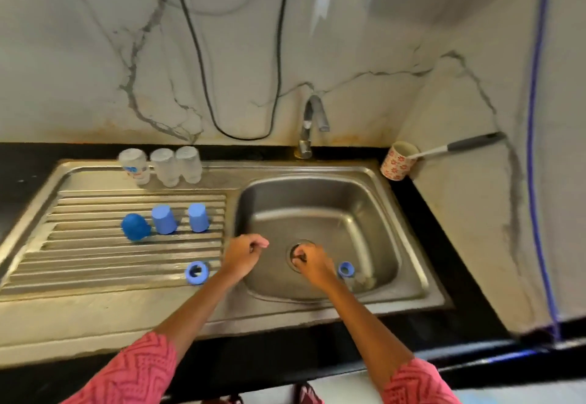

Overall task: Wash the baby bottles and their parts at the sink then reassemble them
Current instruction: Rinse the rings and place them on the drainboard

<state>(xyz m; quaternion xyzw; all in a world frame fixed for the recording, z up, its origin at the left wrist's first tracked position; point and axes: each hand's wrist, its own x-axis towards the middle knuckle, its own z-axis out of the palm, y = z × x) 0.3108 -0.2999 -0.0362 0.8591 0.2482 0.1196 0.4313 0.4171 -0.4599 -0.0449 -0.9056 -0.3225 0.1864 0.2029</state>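
Head view, only one. Count follows.

Bottles: 3 clear bottle bodies standing upside down in a row at the back of the drainboard (95, 257), touching or nearly so. The left bottle (134, 166) carries a blue and red print, too blurred to read; the middle bottle (165, 167) and right bottle (189, 164) show no print I can make out.

Caps: 3 blue, on the ribbed part of the board. 1 domed cap (135, 226), darker blue, at left; 2 lighter flat-topped caps (164, 219) (198, 217) beside it, open ends down.

Collar rings: 2 blue. 1 ring on the drainboard (197, 272) near its front right corner, just beside my left wrist. 1 ring in the basin (345, 269), on the floor of the sink basin (317, 200), just right of my right hand.

My left hand (245, 253) is over the basin's left edge, fingers curled in; whether it grips anything, can't tell. My right hand (309, 261) is over the drain, fingers curled; contents likewise can't tell.

Misc: 1 tap (312, 124) behind the basin, no water seen. 1 floral cup (399, 160) at the back right corner, tilted, with 1 grey-handled utensil (459, 146) in it.
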